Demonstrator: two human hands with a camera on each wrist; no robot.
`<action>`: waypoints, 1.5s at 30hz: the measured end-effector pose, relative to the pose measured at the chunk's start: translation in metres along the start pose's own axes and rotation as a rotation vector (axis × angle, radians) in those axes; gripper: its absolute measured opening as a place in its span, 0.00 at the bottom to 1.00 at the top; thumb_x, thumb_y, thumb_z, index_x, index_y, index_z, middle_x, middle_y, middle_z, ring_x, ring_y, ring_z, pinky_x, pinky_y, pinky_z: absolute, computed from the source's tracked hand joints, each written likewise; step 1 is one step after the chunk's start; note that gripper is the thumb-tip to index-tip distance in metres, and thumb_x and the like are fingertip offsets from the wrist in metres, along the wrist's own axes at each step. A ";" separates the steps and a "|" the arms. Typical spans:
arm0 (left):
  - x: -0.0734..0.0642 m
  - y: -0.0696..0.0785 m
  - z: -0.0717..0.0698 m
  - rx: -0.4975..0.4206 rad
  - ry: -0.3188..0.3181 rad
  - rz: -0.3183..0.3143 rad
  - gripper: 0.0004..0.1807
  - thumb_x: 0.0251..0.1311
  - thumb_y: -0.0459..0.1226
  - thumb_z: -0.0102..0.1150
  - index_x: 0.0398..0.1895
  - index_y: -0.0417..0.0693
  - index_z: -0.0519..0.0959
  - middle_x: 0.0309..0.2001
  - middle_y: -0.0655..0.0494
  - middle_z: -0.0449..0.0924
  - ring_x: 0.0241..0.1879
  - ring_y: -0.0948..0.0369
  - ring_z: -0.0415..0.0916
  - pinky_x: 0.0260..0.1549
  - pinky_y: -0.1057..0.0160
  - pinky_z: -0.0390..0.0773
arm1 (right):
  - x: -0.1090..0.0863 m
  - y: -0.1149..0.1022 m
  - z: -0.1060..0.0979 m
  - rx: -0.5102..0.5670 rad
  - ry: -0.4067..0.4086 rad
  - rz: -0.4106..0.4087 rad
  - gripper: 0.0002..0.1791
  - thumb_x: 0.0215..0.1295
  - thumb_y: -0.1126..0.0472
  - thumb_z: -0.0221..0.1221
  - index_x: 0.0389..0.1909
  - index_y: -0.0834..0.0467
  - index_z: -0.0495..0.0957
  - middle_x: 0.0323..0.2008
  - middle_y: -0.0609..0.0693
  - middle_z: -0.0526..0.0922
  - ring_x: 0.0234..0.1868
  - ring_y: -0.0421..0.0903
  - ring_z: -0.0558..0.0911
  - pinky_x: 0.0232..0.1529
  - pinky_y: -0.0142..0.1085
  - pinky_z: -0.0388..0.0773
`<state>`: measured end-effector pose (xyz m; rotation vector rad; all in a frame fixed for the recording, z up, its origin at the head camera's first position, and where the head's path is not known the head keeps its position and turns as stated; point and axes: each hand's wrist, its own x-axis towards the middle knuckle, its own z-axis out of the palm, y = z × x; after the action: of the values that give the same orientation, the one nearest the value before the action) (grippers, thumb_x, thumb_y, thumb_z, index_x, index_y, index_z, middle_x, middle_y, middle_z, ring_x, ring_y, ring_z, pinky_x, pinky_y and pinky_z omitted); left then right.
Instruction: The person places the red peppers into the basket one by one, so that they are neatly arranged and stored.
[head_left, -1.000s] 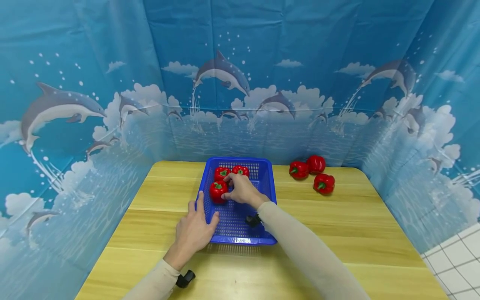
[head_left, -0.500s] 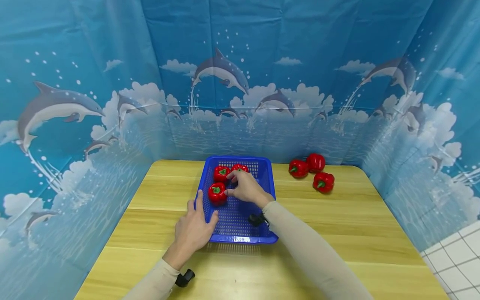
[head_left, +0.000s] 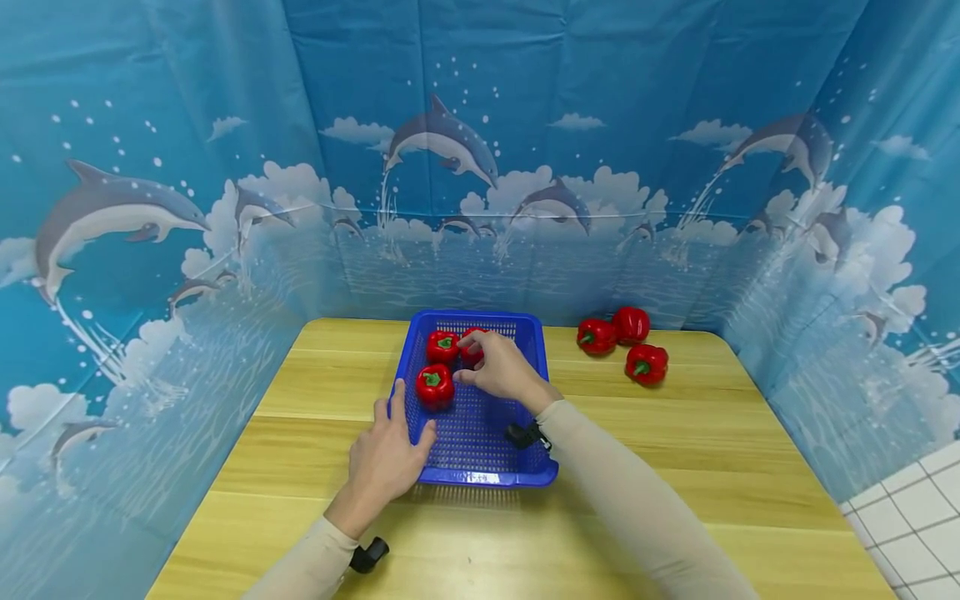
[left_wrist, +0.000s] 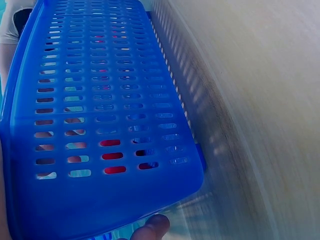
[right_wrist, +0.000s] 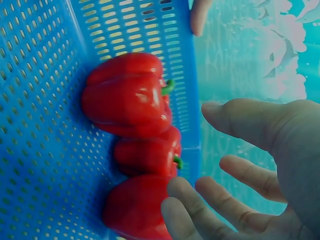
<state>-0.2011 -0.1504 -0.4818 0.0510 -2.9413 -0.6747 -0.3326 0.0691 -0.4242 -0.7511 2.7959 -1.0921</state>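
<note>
The right hand (head_left: 501,367) has let go of the front pepper (head_left: 435,387): a second ago its thumb and fingers lay around that red bell pepper, while now they hang loosely bent above the basket (head_left: 483,479), with nothing in the grasp. It has drawn away to the right, and a gap shows between thumb and pepper — in the right wrist view, too, the fingers curve free over the blue mesh. The front pepper stands stem up inside the basket, by its left wall, much where it was a second ago. Behind it are the back left pepper (head_left: 443,347) and the back right pepper (head_left: 470,356), the latter partly hidden by the right hand's fingers.

The left hand (head_left: 386,458) has stayed at the basket's left rim, index finger extended along it and thumb toward the inside; it touches the rim without clenching. On the wooden table (head_left: 675,450), right of the basket, three more red peppers (head_left: 647,365) lie near the back edge, unchanged — beyond them hangs the blue dolphin curtain (head_left: 487,275)
</note>
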 end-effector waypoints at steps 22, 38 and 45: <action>0.000 -0.001 0.002 -0.014 -0.001 -0.005 0.54 0.82 0.59 0.62 0.98 0.43 0.51 0.77 0.27 0.73 0.24 0.51 0.75 0.22 0.56 0.79 | -0.016 0.028 -0.035 0.015 0.053 -0.033 0.33 0.79 0.53 0.76 0.78 0.59 0.81 0.75 0.65 0.83 0.68 0.68 0.89 0.68 0.61 0.90; 0.001 0.000 0.002 -0.017 -0.012 -0.012 0.54 0.83 0.59 0.61 0.98 0.44 0.50 0.79 0.27 0.72 0.22 0.51 0.73 0.19 0.58 0.75 | -0.032 0.099 -0.075 -0.058 0.162 0.013 0.37 0.78 0.46 0.76 0.81 0.55 0.80 0.77 0.63 0.77 0.76 0.70 0.81 0.73 0.70 0.83; 0.002 -0.001 0.001 -0.019 -0.006 -0.014 0.55 0.83 0.60 0.61 0.98 0.45 0.49 0.79 0.28 0.72 0.22 0.52 0.73 0.19 0.59 0.74 | -0.035 0.144 -0.098 -0.080 0.153 0.045 0.38 0.80 0.44 0.74 0.85 0.51 0.76 0.84 0.65 0.70 0.80 0.70 0.74 0.76 0.74 0.76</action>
<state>-0.2035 -0.1506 -0.4830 0.0685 -2.9426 -0.7053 -0.3828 0.2373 -0.4486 -0.6333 2.9835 -1.0805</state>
